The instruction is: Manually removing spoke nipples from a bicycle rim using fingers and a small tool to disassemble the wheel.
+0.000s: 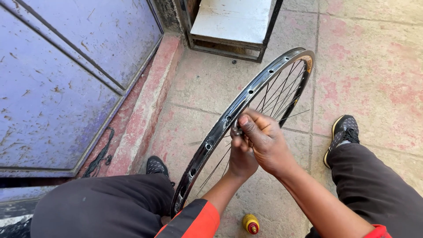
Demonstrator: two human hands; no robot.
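Note:
A bare black bicycle wheel rim [264,77] with thin spokes [282,94] stands upright between my knees, its top leaning away from me. My right hand [264,141] pinches a small metal part against the rim's inner side near a spoke hole. My left hand [241,158] sits just under it, fingers closed around a spoke or the same small part; what it grips is hidden by the right hand. Both hands touch the rim at about its middle.
A purple metal door [66,79] fills the left. A white step with a dark metal frame [231,26] lies ahead. A small yellow bottle with a red cap [251,224] stands on the paving by my legs. My shoes [343,132] rest on the pink tiles.

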